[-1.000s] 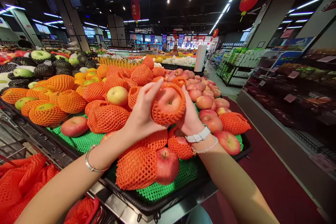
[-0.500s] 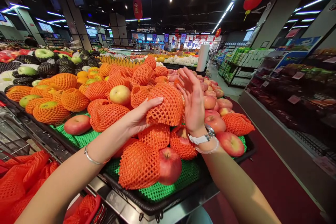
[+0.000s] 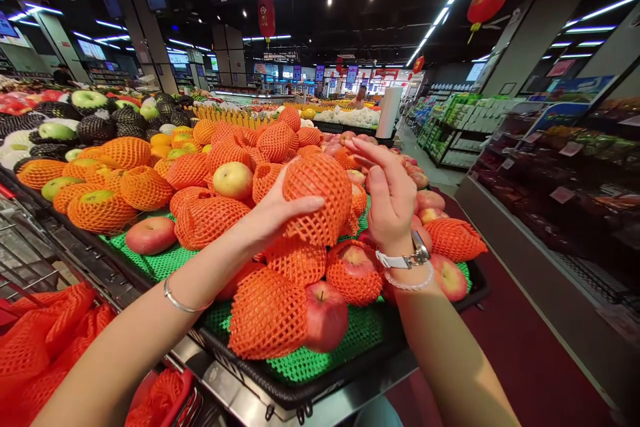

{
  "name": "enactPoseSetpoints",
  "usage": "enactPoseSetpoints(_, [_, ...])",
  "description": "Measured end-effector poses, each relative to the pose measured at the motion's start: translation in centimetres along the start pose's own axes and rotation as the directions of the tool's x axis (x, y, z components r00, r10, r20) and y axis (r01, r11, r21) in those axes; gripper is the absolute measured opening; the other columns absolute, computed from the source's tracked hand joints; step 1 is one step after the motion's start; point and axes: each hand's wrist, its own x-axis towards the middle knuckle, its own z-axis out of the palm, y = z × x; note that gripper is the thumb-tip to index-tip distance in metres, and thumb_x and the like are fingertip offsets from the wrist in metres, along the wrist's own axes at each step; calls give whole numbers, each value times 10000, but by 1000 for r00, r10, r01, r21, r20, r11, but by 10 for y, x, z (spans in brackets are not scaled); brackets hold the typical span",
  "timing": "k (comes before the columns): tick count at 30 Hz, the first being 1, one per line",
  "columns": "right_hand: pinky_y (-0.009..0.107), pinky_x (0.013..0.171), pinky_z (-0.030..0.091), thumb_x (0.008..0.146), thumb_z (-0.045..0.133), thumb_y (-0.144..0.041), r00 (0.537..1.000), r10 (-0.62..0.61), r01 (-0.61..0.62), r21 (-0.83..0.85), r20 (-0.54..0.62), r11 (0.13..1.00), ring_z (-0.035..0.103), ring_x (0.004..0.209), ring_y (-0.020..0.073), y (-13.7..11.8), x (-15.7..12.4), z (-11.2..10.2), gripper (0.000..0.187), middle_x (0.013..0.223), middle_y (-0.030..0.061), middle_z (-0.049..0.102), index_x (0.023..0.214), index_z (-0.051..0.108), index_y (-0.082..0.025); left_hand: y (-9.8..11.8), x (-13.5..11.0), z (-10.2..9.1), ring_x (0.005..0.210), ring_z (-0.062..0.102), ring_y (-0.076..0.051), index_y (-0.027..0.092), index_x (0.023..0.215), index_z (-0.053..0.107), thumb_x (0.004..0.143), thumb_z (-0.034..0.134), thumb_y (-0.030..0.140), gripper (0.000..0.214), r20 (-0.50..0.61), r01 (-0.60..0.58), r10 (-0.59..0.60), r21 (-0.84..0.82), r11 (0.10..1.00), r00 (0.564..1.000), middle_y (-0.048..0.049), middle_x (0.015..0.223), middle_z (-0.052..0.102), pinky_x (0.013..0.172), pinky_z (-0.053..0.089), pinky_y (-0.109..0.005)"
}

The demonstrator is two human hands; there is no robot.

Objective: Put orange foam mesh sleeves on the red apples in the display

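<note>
My left hand (image 3: 277,210) grips an apple wrapped in an orange foam net (image 3: 320,197), held up over the fruit display. My right hand (image 3: 387,190) is just to the right of it, palm toward the wrapped apple, fingers apart and slightly curled, holding nothing. Below lie more netted apples (image 3: 267,313) and a bare red apple (image 3: 325,313) on a green mat (image 3: 305,363) in a black tray (image 3: 300,397). I wear a bangle on the left wrist and a white watch (image 3: 407,257) on the right.
Bare pink-red apples (image 3: 425,203) pile up behind my right hand. Netted fruit (image 3: 125,153) and green apples (image 3: 87,100) fill the left of the stand. Loose orange nets (image 3: 45,340) sit in a cart at lower left. A dark red aisle (image 3: 520,347) runs right, along shelves.
One second ago both hands held the apple with its top bare. Now the net covers it, my right hand has come off and opened, and my left hand alone holds it, slightly higher.
</note>
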Motion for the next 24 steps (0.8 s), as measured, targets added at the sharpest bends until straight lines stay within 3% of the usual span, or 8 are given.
enactPoseSetpoints(3, [479,1132,414,918,465,-618,982,178,-184,119,57,976,547,1290,241,-1,5,2,413,1319,11,621,1167,641,-339,0,7,0,1451,355,-368,270,1563,-13,723,744,614,1183,-117,27,-23,26,999,993,-195,1617,222,1151,383,-554])
enactPoseSetpoints(5, [455,1135,420,858,554,-645,960,223,-249,153,166,956,535,1305,239,-2,5,5,493,1359,31,597,1215,598,-308,3,7,-2,1504,212,-387,273,1555,9,639,802,623,1261,-207,25,-5,90,996,978,-185,1647,92,1203,302,-550])
enactPoseSetpoints(10, [432,1235,292,784,740,-487,927,154,-211,135,342,968,361,1452,214,2,-2,15,786,1565,48,369,1438,350,-292,9,7,1,1515,197,-359,320,1542,-43,700,764,604,1200,-293,23,4,87,996,956,-126,1654,74,1222,300,-535])
enactPoseSetpoints(15, [504,1249,208,672,815,-529,952,191,-190,-29,237,981,211,1513,289,6,-15,33,1096,1606,124,242,1524,189,-240,9,6,5,1521,192,-335,359,1550,-78,741,690,663,1157,-287,0,54,185,983,957,-66,1668,31,1247,270,-490])
enactPoseSetpoints(17, [563,1247,152,681,801,-547,983,161,-146,-160,89,976,120,1531,315,3,-20,40,1121,1623,127,162,1542,141,-269,7,6,1,1494,258,-346,351,1555,-101,771,665,656,1137,-259,-92,161,260,961,952,-89,1662,66,1210,321,-495])
enactPoseSetpoints(19, [592,1246,116,723,775,-533,999,42,-44,-287,-13,957,61,1537,316,-3,-23,44,1097,1631,112,101,1553,92,-315,3,7,-5,1434,356,-356,347,1555,-115,791,667,622,1127,-207,-190,277,360,913,938,-128,1627,178,1142,401,-510])
enactPoseSetpoints(21, [590,1251,116,767,752,-493,995,-86,97,-366,45,926,86,1535,307,-11,-24,41,1031,1622,83,144,1552,96,-370,0,8,-11,1380,417,-361,366,1556,-100,806,687,558,1104,-157,-251,362,476,843,919,-151,1568,285,1083,447,-530])
enactPoseSetpoints(24, [571,1260,129,803,741,-402,953,-144,246,-403,267,881,154,1523,306,-18,-18,26,913,1598,37,241,1534,193,-421,-2,10,-16,1369,427,-363,415,1551,-49,848,701,366,1029,-48,-323,435,597,734,899,-156,1506,351,1042,466,-569])
